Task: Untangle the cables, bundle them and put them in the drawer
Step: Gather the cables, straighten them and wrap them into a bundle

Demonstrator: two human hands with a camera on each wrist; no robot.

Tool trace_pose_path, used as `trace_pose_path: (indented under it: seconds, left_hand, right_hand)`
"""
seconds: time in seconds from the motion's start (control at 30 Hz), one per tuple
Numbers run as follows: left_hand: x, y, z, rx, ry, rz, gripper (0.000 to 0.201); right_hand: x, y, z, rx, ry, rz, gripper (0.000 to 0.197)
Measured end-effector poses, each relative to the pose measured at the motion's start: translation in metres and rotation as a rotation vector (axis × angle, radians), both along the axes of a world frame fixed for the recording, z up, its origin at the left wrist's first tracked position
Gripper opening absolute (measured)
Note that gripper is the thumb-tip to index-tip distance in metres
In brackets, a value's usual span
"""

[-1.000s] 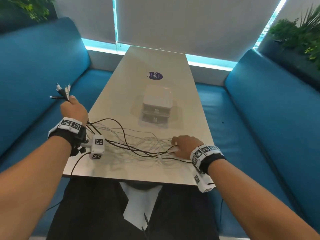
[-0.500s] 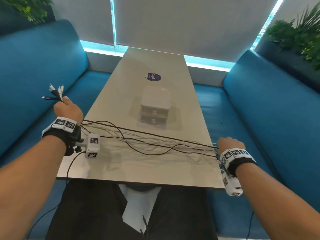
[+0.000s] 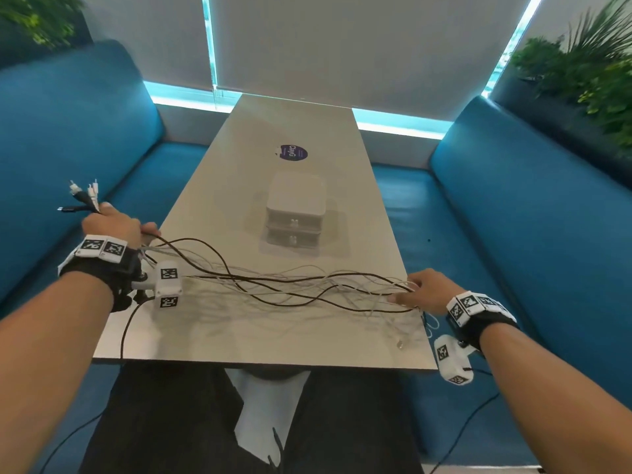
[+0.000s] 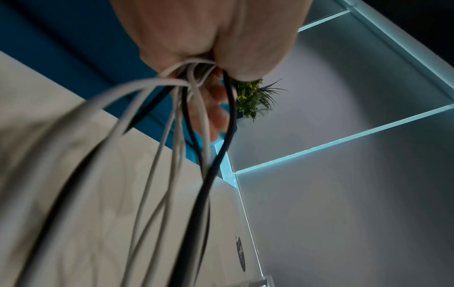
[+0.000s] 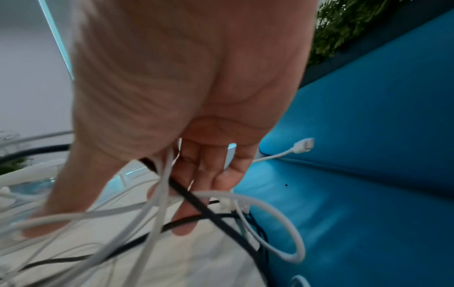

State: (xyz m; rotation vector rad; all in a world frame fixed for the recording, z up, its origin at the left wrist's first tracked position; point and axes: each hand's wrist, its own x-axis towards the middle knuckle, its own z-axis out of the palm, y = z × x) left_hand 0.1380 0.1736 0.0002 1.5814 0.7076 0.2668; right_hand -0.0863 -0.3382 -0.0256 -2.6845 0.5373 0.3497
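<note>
Daylight comes in as bright cyan strips around the edges of the drawn blinds (image 3: 342, 46) behind the table (image 3: 307, 336), leaving the scene evenly lit, soft and rather cool, with a pale sheen on the tabletop and faint, diffuse shadows under the cables (image 3: 290, 285) and the small drawer unit (image 3: 295, 213). The head view bends straight lines outward toward its borders, and the plant (image 3: 588, 73) at the upper right is smeared. Both wrist views are soft: the nearest cable strands (image 4: 73, 155) blur into thick streaks, and the right hand (image 5: 191, 87) fills its frame out of focus, warm-toned against the sharper blue seat (image 5: 368, 155).
</note>
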Motion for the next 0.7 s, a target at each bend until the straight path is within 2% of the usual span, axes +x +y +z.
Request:
trace_pose_path:
  seconds: [0.07,0.17,0.23,0.3,0.43,0.53,0.57,0.63,0.67,0.7]
  left_hand:
    - [-0.002,-0.004,-0.002,-0.138,-0.070,-0.002,0.035]
    - [-0.006,-0.009,0.001,-0.122,-0.065,0.044,0.042]
    - [-0.004,-0.006,-0.001,-0.088,-0.042,0.061,0.054]
    - [-0.005,-0.005,-0.001,-0.079,-0.003,0.067,0.054]
    - [-0.007,-0.012,-0.001,-0.088,0.014,0.073,0.054]
    - [-0.003,-0.009,-0.004,-0.113,-0.002,0.081,0.053]
    - [-0.001,-0.008,-0.006,-0.132,-0.008,0.090,0.052]
    - [0.005,-0.003,-0.008,-0.167,-0.012,0.078,0.054]
    - [0.007,-0.001,-0.010,-0.194,-0.013,0.074,0.056]
    - [0.011,0.001,-0.012,-0.213,-0.007,0.076,0.058]
  right_hand:
    - [-0.001,-0.001,0.002,0.040,0.039,-0.007,0.105]
    - [-0.002,-0.005,0.007,0.134,0.032,-0.021,0.094]
    - [-0.003,-0.004,0.013,0.196,0.047,-0.020,0.070]
    - [-0.002,-0.001,0.020,0.213,0.075,-0.018,0.052]
    - [0.001,0.007,0.031,0.211,0.142,-0.012,0.077]
    - [0.002,0.015,0.032,0.318,0.162,-0.036,0.094]
    - [0.001,0.017,0.032,0.368,0.169,-0.054,0.092]
    - [-0.002,0.021,0.033,0.445,0.210,-0.090,0.070]
    - [-0.002,0.021,0.033,0.443,0.233,-0.102,0.060]
    - [-0.002,0.018,0.033,0.382,0.252,-0.110,0.058]
